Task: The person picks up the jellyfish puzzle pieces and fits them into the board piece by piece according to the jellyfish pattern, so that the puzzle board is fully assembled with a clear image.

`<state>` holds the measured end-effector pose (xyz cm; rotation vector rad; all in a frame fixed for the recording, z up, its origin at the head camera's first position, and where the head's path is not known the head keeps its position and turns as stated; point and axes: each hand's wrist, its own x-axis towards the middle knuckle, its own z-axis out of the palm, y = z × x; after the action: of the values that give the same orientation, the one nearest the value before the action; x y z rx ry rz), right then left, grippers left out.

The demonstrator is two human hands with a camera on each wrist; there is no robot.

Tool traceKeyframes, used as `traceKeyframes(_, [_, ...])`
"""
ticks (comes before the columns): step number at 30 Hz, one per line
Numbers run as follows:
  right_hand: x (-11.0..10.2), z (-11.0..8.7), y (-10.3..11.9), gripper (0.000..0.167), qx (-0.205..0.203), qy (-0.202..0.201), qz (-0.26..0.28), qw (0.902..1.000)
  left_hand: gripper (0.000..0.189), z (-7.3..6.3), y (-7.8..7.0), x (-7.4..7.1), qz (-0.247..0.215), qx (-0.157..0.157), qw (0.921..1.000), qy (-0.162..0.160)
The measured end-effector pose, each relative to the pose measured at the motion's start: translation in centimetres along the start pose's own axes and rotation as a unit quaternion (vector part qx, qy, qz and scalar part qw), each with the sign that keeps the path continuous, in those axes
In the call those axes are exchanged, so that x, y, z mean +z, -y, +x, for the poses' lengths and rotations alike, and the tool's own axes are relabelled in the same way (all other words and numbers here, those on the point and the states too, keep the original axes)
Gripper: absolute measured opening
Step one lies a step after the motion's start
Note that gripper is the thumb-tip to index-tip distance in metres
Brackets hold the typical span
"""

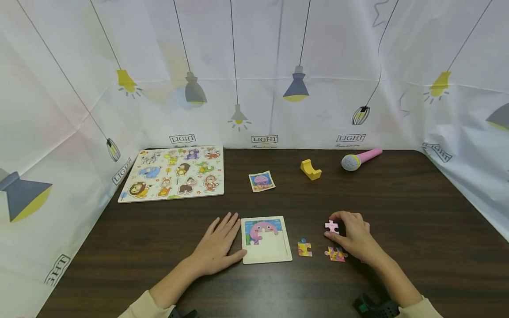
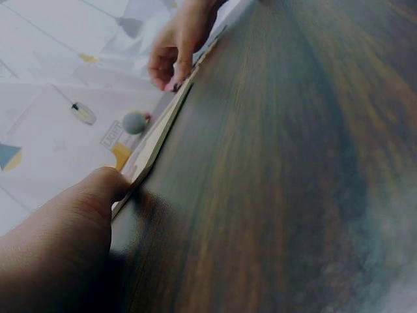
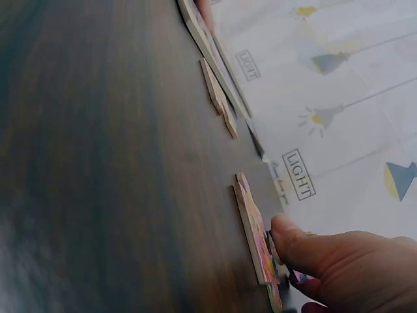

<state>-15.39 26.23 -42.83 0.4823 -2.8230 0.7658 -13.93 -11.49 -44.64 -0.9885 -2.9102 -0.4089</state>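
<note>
My right hand (image 1: 355, 235) pinches a pink jigsaw piece (image 1: 332, 227) between thumb and index finger, low over the table. Just below it lies a yellow and pink jigsaw piece (image 1: 336, 254), whose edge shows close to the thumb in the right wrist view. To the left is another yellow piece (image 1: 305, 248) with a blue knob. A square puzzle tray (image 1: 272, 252) has a pink creature filled in along its top and left; the rest is bare wood. My left hand (image 1: 216, 247) rests flat beside it, fingers extended, thumb (image 2: 104, 186) against the tray's left edge.
A large animal puzzle board (image 1: 159, 172) lies at the back left. Behind the tray sits a small picture card (image 1: 262, 181), with a yellow curved block (image 1: 310, 170) and a pink toy microphone (image 1: 362, 159) further right. A lamp-print cloth (image 1: 254, 88) hangs along the back and sides.
</note>
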Motion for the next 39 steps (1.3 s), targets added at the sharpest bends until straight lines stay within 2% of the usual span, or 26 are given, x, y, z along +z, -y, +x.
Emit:
traceKeyframes(4, [0.5,0.1,0.1,0.032,-0.047,-0.052,-0.001,0.9975,0.080,0.0,0.0,0.0,-0.002,-0.003,1.0000,0.005])
traceKeyframes(7, [0.7,0.3,0.7,0.025,-0.075,-0.075,0.018,0.9941,0.080,0.1,0.1,0.0,-0.002,-0.004,1.0000,0.006])
traceKeyframes(11, [0.8,0.6,1.9,0.019,-0.079,-0.076,0.054,0.9925,0.079,0.0,0.2,0.1,0.001,-0.004,1.0000,0.002])
traceKeyframes(13, [0.8,0.6,2.4,0.018,-0.076,-0.077,0.051,0.9928,0.079,0.0,0.2,0.1,0.001,-0.004,1.0000,0.002])
traceKeyframes(18, [0.9,0.9,3.4,0.021,-0.069,-0.065,0.058,0.9938,0.080,-0.1,0.4,0.2,0.001,-0.007,1.0000,0.003])
traceKeyframes(28, [1.5,2.3,6.3,0.025,-0.059,-0.014,0.090,0.9940,0.081,-0.1,0.6,0.2,-0.006,-0.002,0.9999,-0.011])
traceKeyframes(39, [2.9,3.3,8.8,0.022,-0.078,0.031,0.127,0.9883,0.081,0.0,0.2,0.0,-0.003,0.003,1.0000,0.002])
